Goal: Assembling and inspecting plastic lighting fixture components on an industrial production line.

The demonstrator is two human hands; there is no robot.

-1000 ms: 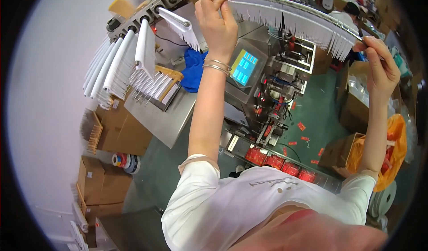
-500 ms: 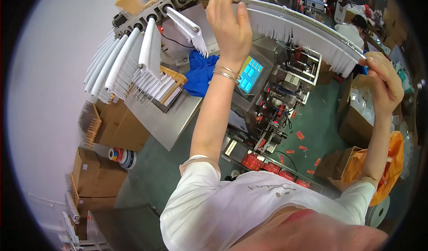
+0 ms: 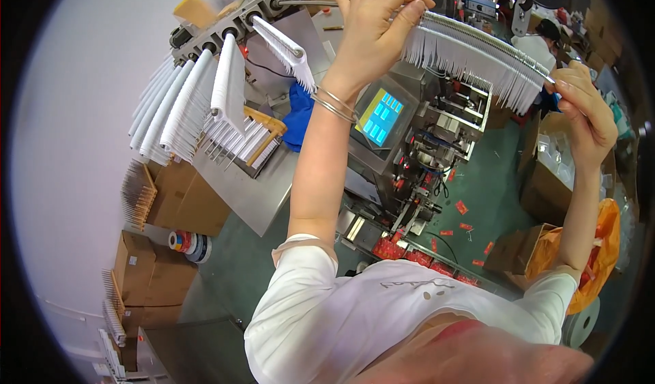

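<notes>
I'm holding the rod of white strips (image 3: 477,60) at both ends, left hand (image 3: 372,33) and right hand (image 3: 580,108) pinching it. As I judge it, I'm mid-carry; next it needs aligning with the machine's pegs (image 3: 273,5) at 11 o'clock.

Bright, even indoor light w/ soft, faint shadows; the pale grey wall (image 3: 75,145) at left washes out near white. Strong fisheye bend toward a black rim, straight edges curve. Centre sharp, far clutter at top right slightly soft.
</notes>
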